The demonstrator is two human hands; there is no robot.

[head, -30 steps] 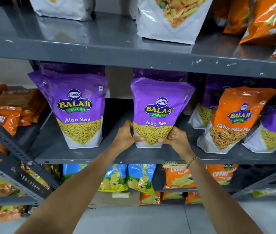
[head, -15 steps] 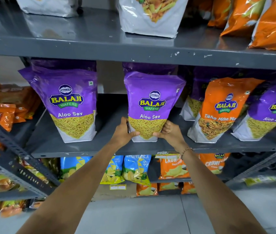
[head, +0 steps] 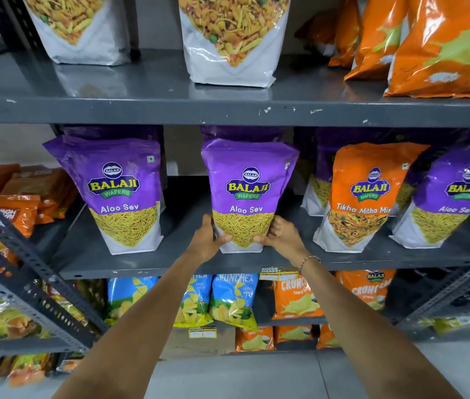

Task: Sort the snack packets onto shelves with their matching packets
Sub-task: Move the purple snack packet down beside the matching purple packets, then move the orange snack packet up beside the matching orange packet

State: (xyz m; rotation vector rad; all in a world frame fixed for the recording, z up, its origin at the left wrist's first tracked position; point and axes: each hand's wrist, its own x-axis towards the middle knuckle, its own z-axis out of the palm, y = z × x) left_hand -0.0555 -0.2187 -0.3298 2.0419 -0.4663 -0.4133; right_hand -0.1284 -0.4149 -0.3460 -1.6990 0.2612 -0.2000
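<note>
A purple Aloo Sev packet [head: 246, 185] stands upright on the middle grey shelf [head: 170, 266]. My left hand [head: 208, 240] grips its lower left corner and my right hand [head: 281, 237] grips its lower right corner. Another purple Aloo Sev packet [head: 118, 191] stands to its left, with more purple packets behind both. To the right, an orange Tikha Mitha Mix packet [head: 363, 194] stands among purple ones, beside a further Aloo Sev packet [head: 452, 197] at the far right.
The upper shelf [head: 228, 110] carries white mixture packets [head: 228, 38] and orange packets [head: 444, 44]. Below are blue chip packets [head: 231, 300] and orange chip packets [head: 294, 298]. A second rack [head: 26, 286] with orange and yellow packets stands at the left. Grey floor lies below.
The view has tilted upward, showing more of the upper shelf. Both hands keep their grip on the packet's lower corners, and the packet stays upright on the shelf.
</note>
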